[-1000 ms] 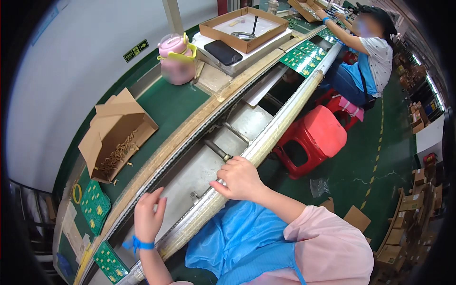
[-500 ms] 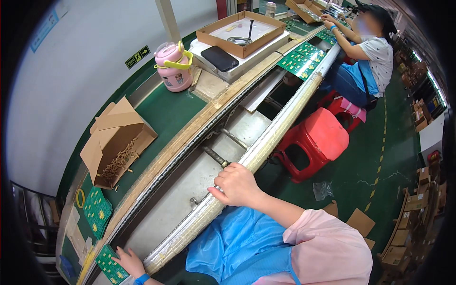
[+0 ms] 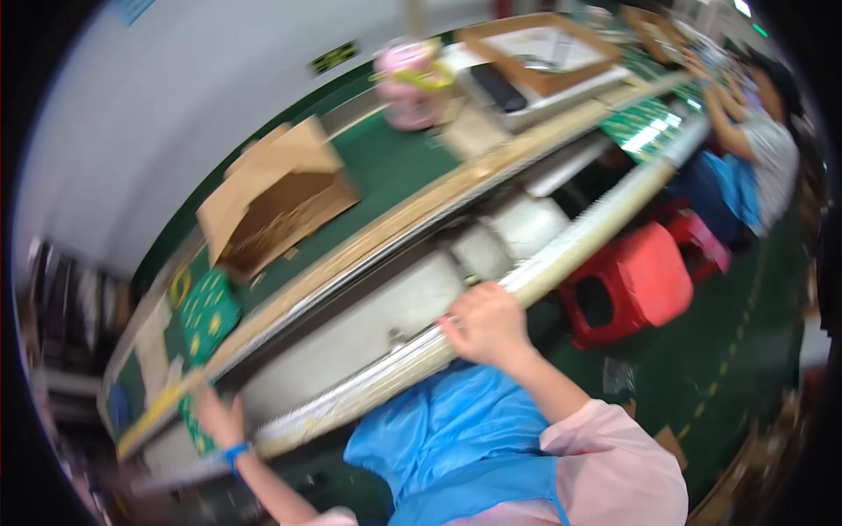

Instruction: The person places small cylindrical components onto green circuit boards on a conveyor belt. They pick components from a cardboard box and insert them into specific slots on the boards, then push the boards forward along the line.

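Note:
My left hand (image 3: 217,415), a blue band at its wrist, lies over a green circuit board (image 3: 192,424) at the near left end of the conveyor. Its fingers stretch forward with the thumb apart, and they hide much of that board. Motion smears the view, so whether they touch it I cannot tell. Further right, my right hand (image 3: 488,323) is closed over the near conveyor rail (image 3: 386,386). Another green circuit board (image 3: 209,314) lies on the green bench beyond the far rail, close to my left hand.
An open cardboard box (image 3: 276,188) of small tan parts stands on the bench. Beyond it are a pink jug (image 3: 410,88), a dark phone (image 3: 497,87) and a shallow carton (image 3: 561,74). More boards (image 3: 645,127) lie near a co-worker (image 3: 745,149). Red stools (image 3: 636,285) stand at right.
The whole view has swung, shifting the bench rightward and blurring. My left hand has moved forward over the board. My right hand remains on the rail.

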`<control>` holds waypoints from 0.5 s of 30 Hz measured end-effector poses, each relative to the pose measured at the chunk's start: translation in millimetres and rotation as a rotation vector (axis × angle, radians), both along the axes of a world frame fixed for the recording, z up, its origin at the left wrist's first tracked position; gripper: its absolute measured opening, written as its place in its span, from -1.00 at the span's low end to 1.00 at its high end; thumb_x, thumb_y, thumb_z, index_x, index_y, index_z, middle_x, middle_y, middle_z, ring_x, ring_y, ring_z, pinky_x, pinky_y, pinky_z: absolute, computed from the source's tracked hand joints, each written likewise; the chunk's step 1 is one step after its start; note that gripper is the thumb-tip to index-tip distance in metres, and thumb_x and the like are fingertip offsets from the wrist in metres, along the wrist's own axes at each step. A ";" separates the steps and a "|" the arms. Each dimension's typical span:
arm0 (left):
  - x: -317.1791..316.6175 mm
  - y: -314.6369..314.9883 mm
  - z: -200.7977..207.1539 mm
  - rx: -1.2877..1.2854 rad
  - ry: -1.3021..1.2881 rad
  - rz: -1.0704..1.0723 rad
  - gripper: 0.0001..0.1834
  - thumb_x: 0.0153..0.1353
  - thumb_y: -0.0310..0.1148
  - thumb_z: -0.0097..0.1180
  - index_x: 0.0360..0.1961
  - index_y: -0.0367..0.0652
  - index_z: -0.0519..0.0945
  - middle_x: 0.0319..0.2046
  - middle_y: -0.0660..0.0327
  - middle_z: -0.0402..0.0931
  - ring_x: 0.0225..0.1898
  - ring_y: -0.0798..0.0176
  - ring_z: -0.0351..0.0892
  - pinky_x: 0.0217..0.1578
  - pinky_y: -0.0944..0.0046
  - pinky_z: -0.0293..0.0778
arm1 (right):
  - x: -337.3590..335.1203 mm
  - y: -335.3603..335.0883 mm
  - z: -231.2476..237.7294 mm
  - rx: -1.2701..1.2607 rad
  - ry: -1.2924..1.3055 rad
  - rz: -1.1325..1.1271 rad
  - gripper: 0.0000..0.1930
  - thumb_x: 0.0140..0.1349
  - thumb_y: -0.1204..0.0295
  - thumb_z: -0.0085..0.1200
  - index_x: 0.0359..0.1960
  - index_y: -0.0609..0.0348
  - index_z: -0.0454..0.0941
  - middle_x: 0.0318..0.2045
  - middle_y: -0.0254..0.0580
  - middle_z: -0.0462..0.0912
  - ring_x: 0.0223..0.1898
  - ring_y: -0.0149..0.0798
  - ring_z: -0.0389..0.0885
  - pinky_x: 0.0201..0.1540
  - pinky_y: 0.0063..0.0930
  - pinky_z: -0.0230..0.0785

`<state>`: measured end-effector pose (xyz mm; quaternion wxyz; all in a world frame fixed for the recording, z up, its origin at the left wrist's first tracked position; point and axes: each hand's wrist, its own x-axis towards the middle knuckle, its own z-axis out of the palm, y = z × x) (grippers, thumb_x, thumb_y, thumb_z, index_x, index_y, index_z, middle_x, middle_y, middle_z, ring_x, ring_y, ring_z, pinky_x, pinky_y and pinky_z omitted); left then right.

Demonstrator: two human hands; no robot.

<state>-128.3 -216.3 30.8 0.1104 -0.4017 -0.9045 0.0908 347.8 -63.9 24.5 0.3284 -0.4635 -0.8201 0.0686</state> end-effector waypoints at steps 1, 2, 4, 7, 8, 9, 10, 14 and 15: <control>-16.8 -3.3 -15.5 0.142 -0.086 -0.075 -0.03 -0.02 -0.20 0.36 0.40 -0.18 0.14 0.37 -0.07 0.14 0.40 -0.08 0.08 0.39 -0.10 -0.09 | 1.0 -1.2 -0.3 0.008 0.002 -0.001 -0.75 0.07 0.24 0.17 -0.65 0.11 0.58 -0.60 -0.16 0.57 -0.43 -0.10 0.56 -0.15 -0.25 0.36; -19.0 -3.0 -15.2 0.113 -0.100 -0.065 -0.07 0.01 -0.27 0.31 0.40 -0.21 0.13 0.36 -0.08 0.15 0.40 -0.08 0.08 0.38 -0.12 -0.07 | 1.0 -0.4 -4.1 0.012 0.005 0.010 -0.77 0.06 0.26 0.17 -0.63 0.11 0.58 -0.58 -0.15 0.58 -0.42 -0.09 0.56 -0.14 -0.23 0.36; -21.4 0.8 -19.9 0.138 -0.083 -0.041 -0.14 0.04 -0.41 0.17 0.40 -0.10 0.12 0.38 -0.07 0.10 0.37 -0.32 0.05 0.32 -0.25 0.05 | -1.8 -3.4 -4.6 -0.021 -0.004 0.020 -0.79 0.07 0.28 0.15 -0.61 0.12 0.57 -0.57 -0.15 0.58 -0.42 -0.07 0.54 -0.16 -0.21 0.34; -0.8 16.0 -19.6 0.065 -0.134 0.105 -0.10 0.05 -0.55 0.04 0.44 0.03 0.00 0.45 0.05 -0.08 0.38 -0.38 -0.03 0.19 -0.50 0.09 | -2.4 -5.5 -0.6 -0.011 -0.025 0.018 -0.80 0.07 0.32 0.13 -0.60 0.14 0.56 -0.58 -0.16 0.56 -0.43 -0.06 0.53 -0.20 -0.20 0.30; 2.3 11.1 -20.8 0.077 -0.134 0.133 -0.10 0.05 -0.57 0.02 0.45 0.03 0.00 0.45 0.05 -0.08 0.39 -0.38 -0.03 0.20 -0.50 0.09 | -5.3 -5.5 -1.8 -0.010 -0.028 0.043 -0.80 0.07 0.31 0.13 -0.60 0.14 0.56 -0.58 -0.15 0.56 -0.43 -0.06 0.53 -0.19 -0.20 0.30; 4.4 7.6 -20.5 0.088 -0.133 0.153 -0.11 0.06 -0.59 0.00 0.45 0.02 -0.01 0.46 0.06 -0.08 0.39 -0.38 -0.04 0.20 -0.50 0.08 | -9.1 -5.7 -3.8 -0.010 -0.029 0.060 -0.80 0.07 0.31 0.13 -0.60 0.14 0.56 -0.58 -0.15 0.56 -0.43 -0.06 0.53 -0.19 -0.20 0.30; 10.9 16.0 -23.2 0.100 -0.141 0.146 -0.11 0.07 -0.61 -0.02 0.45 0.01 -0.02 0.46 0.06 -0.09 0.39 -0.38 -0.04 0.20 -0.50 0.08 | -5.3 -4.6 -3.8 -0.007 -0.038 0.049 -0.80 0.07 0.31 0.13 -0.60 0.14 0.56 -0.58 -0.15 0.56 -0.43 -0.07 0.53 -0.19 -0.20 0.31; 12.2 27.4 -40.2 0.009 0.063 0.169 -0.25 0.19 -0.54 -0.04 0.42 -0.09 0.05 0.42 0.11 0.03 0.32 -0.31 0.13 0.03 -0.42 0.36 | -1.8 -2.0 -2.6 -0.009 -0.034 0.053 -0.79 0.07 0.30 0.14 -0.62 0.12 0.55 -0.60 -0.17 0.54 -0.44 -0.08 0.53 -0.19 -0.21 0.34; 16.3 34.2 -41.4 0.013 0.043 0.162 -0.24 0.17 -0.55 -0.01 0.42 -0.08 0.06 0.42 0.13 0.03 0.31 -0.31 0.14 0.01 -0.43 0.37 | -0.2 -0.2 -1.8 -0.007 -0.034 0.049 -0.78 0.06 0.29 0.15 -0.63 0.11 0.55 -0.60 -0.18 0.53 -0.44 -0.09 0.53 -0.19 -0.22 0.35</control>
